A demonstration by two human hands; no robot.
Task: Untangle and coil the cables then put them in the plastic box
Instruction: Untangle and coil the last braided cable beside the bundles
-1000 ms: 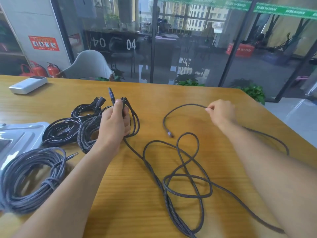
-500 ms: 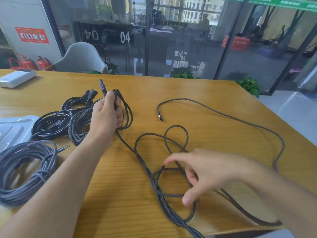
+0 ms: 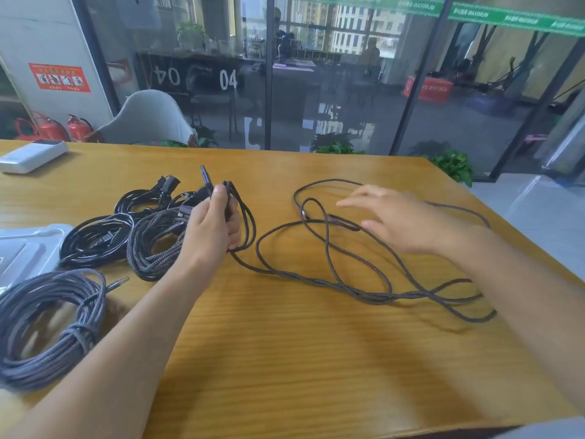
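Mid-coil: your left hand (image 3: pixel 212 226) clamps the cable (image 3: pixel 329 277) loops; right hand (image 3: pixel 399 220), fingers apart, w/ nothing held, should grab slack right of it.

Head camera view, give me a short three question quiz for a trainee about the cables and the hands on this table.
1. True or false: the left hand grips a few loops of the loose braided cable, with a plug end sticking up above the fist.
2. Multiple choice: the right hand is A) pinching the cable, B) open over the cable's loops with fingers spread, C) flat on the plastic box.
3. Fill in: the large tied grey coil lies at the ___ edge of the wooden table.

Key: 1 true; 2 B; 3 left.
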